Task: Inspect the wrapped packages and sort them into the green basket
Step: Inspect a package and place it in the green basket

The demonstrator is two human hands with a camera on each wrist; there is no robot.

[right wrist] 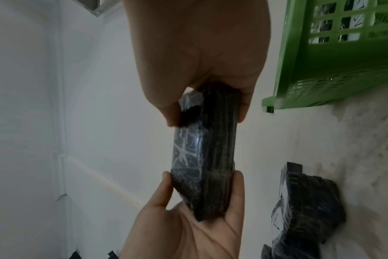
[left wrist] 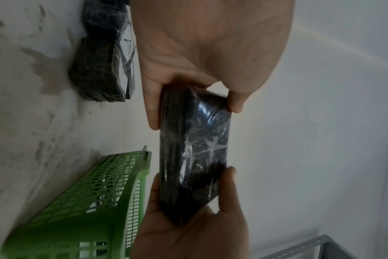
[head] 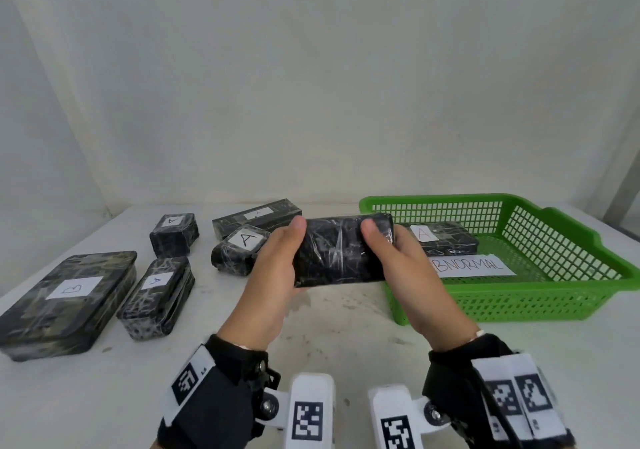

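Above the table's middle, both my hands hold one black film-wrapped package (head: 341, 251) by its ends, and no label shows on the face turned to me. My left hand (head: 284, 258) grips its left end, thumb on top. My right hand (head: 388, 251) grips the right end the same way. The left wrist view shows the package (left wrist: 195, 154) edge-on, pinched between thumb and fingers at both ends. The green basket (head: 519, 304) stands just to the right. In it lie a package labelled A (head: 446, 240) and a paper reading ABNORMAL (head: 471, 266).
On the white table to the left lie a large package labelled B (head: 65, 299), several smaller ones labelled A (head: 157, 296) (head: 173, 233) (head: 239, 251) and a long one (head: 256, 218). A pale wall closes the back.
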